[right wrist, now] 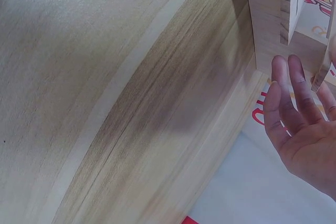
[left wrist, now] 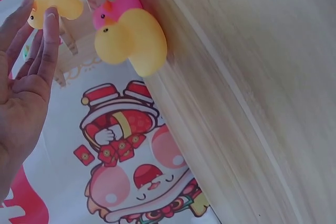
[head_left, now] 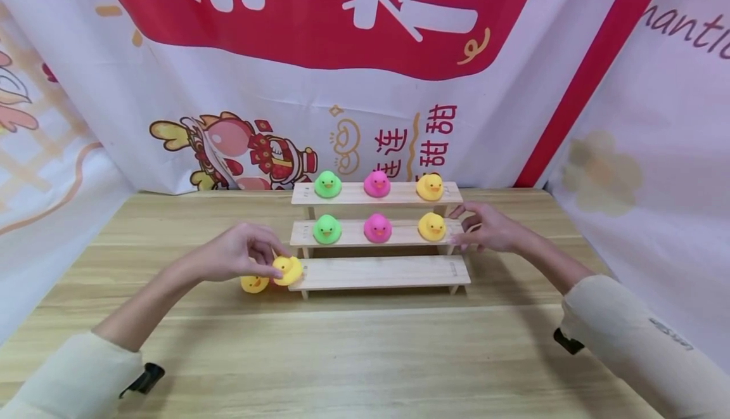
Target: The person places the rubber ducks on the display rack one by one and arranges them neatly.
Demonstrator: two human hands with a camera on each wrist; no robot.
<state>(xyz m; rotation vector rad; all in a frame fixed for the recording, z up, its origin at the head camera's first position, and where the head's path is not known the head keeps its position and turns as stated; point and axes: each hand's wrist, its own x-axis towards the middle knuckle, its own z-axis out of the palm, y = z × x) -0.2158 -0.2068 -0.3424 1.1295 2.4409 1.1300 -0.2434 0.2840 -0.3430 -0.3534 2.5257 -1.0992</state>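
My left hand (head_left: 245,253) pinches a yellow rubber duck (head_left: 288,270) at the left end of the lowest shelf (head_left: 382,273) of a three-step wooden stand. Below that hand, another yellow duck (left wrist: 139,43) sits on the table, against a pink duck (left wrist: 125,2) that is mostly hidden in the head view. At the stand's other end, my right hand (head_left: 487,227) holds the end of the middle shelf (head_left: 350,232) between thumb and finger, its other fingers loosely stretched out. On the middle shelf stand a green duck (head_left: 327,229), a pink duck (head_left: 377,228) and a yellow duck (head_left: 431,227).
The top shelf (head_left: 353,193) carries a green duck (head_left: 327,184), a pink duck (head_left: 377,184) and a yellow duck (head_left: 429,186). Behind the stand hangs a printed cloth (head_left: 490,121), and more cloth closes off both sides. Wood-grain table (head_left: 371,355) stretches in front.
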